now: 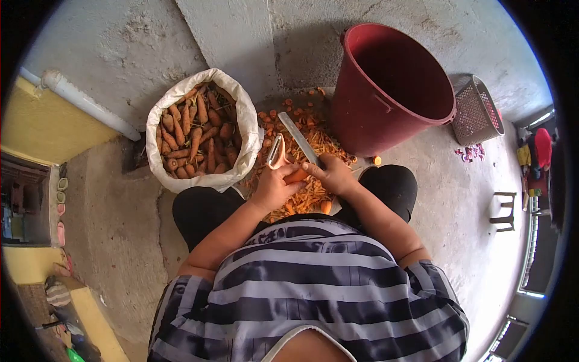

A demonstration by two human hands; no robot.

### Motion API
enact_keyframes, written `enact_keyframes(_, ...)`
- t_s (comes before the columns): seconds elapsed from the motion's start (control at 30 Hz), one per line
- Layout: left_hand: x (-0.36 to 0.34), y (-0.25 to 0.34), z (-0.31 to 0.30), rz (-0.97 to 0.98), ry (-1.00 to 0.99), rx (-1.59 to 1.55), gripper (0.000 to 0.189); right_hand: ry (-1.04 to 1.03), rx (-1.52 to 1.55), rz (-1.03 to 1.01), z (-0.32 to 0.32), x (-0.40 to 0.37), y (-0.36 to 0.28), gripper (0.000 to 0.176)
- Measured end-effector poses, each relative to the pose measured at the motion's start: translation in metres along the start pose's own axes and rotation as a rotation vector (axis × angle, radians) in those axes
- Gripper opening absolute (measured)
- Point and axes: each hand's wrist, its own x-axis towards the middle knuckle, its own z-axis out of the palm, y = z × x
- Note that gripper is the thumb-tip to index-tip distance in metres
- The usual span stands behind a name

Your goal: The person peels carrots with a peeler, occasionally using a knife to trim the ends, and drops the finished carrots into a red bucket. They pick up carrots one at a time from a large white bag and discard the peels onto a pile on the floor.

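My left hand [276, 188] is closed round a peeler [277, 153] with a pale peach frame and a metal blade, which sticks up past the fingers. An orange carrot [295, 176] lies between my two hands, in the left fingers and against the right thumb; its ends are mostly covered. In my right hand [336, 175], closed too, is a knife [300, 139] whose long flat blade points up and to the left. Carrot peelings [301, 202] and cut carrot ends are heaped on the floor beneath both hands.
A white sack [246, 120] full of unpeeled carrots [196, 139] stands at the left. To the right are a tall dark red bin [362, 96] and a perforated basket [473, 114] by the wall. A small stool [503, 211] sits further right.
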Motion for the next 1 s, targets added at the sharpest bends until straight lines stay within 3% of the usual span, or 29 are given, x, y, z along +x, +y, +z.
enact_keyframes(0.13, 0.0, -0.005, 0.005, -0.013, 0.06, 0.286, 0.029, -0.024, 0.056, 0.045, 0.009, 0.004, 0.004, 0.066)
enact_keyframes(0.23, 0.004, -0.008, 0.004, -0.157, 0.067, 0.347, 0.029, -0.034, 0.186, 0.167, 0.009, 0.008, 0.009, 0.069)
enact_keyframes(0.27, 0.011, -0.013, 0.0, -0.322, -0.045, 0.279, 0.037, -0.01, 0.178, 0.175, 0.006, 0.01, 0.011, 0.071)
enact_keyframes(0.3, 0.017, -0.016, -0.001, -0.506, -0.013, -0.084, 0.039, 0.014, 0.17, 0.18, 0.001, 0.012, 0.014, 0.073)
enact_keyframes(0.37, 0.023, -0.02, -0.003, -0.845, 0.056, -0.824, 0.043, 0.137, -0.111, -0.038, 0.001, 0.009, 0.019, 0.082)
enact_keyframes(0.4, 0.027, -0.005, -0.007, -0.931, 0.053, -0.969, 0.042, 0.153, -0.176, -0.098, -0.003, 0.002, 0.009, 0.083)
enact_keyframes(0.5, 0.032, -0.013, 0.003, -0.933, 0.066, -1.213, 0.035, 0.199, -0.294, -0.211, -0.002, -0.012, -0.016, 0.083)
enact_keyframes(0.67, 0.035, 0.004, 0.008, -0.817, 0.053, -1.12, 0.03, 0.193, -0.362, -0.219, 0.003, -0.015, -0.036, 0.077)
enact_keyframes(0.87, 0.031, 0.001, 0.006, -0.884, 0.061, -1.094, 0.027, 0.218, -0.457, -0.285, 0.007, -0.014, -0.039, 0.071)
enact_keyframes(1.0, 0.031, -0.005, 0.01, -0.978, 0.178, -1.266, 0.025, 0.195, -0.477, -0.307, 0.016, -0.006, -0.028, 0.067)
